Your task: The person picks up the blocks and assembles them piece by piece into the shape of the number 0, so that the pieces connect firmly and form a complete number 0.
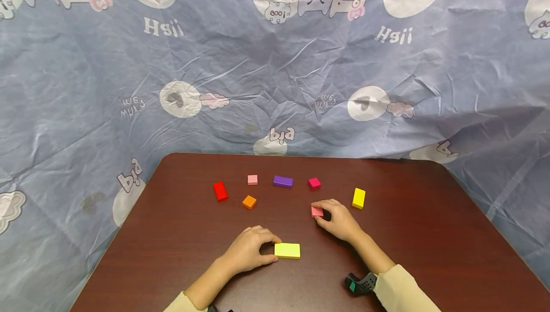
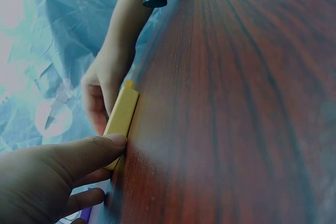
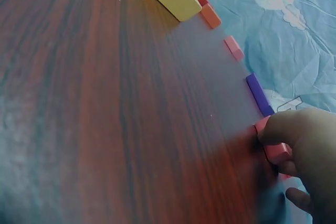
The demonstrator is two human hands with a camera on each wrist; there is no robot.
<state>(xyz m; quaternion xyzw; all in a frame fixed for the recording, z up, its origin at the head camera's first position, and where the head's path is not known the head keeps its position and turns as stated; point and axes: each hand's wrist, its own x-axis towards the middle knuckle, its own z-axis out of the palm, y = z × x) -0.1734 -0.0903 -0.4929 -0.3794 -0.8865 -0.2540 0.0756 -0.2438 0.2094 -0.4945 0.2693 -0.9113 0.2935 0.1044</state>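
Note:
My left hand [image 1: 250, 250] pinches the left end of a light yellow rectangular block [image 1: 287, 250] that lies flat near the table's middle. In the left wrist view its thumb presses along the side of the block. Farther back and to the right, my right hand [image 1: 339, 219] holds a small pink-red block [image 1: 317, 211] between thumb and fingers, down at the tabletop. The right wrist view shows this block [image 3: 277, 150] partly covered by the hand. A crimson block [image 1: 314, 183] lies just beyond the right hand, and a deeper yellow block [image 1: 358, 198] to its right.
Toward the back of the brown table [image 1: 408, 235] lie a red block [image 1: 220, 191], an orange block [image 1: 249, 201], a light pink block [image 1: 252, 179] and a purple block [image 1: 283, 181]. A printed blue-grey cloth [image 1: 240, 73] hangs behind the table's far edge.

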